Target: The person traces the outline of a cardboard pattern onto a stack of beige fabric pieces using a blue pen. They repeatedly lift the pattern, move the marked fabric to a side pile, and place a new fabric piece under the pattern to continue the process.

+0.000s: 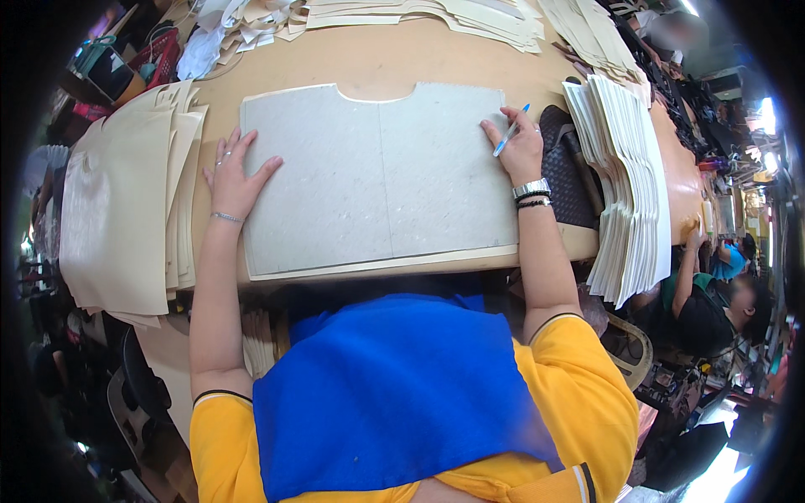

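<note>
A grey cardboard pattern [377, 180] with a notch in its far edge lies flat on a cream sheet [470, 256] on the wooden table [369, 59]. My left hand [232, 174] presses flat on the pattern's left edge, fingers spread, with rings and a bracelet. My right hand [520, 147] rests at the pattern's right edge and holds a blue pen [510, 132], tip down near the edge. A watch and dark bands sit on that wrist.
A stack of cream cut sheets [126, 201] lies at the left, another fanned stack [625, 184] at the right beside a dark woven bag [570, 172]. More cream pieces [419, 17] lie at the far edge. Other people sit at the right [713, 293].
</note>
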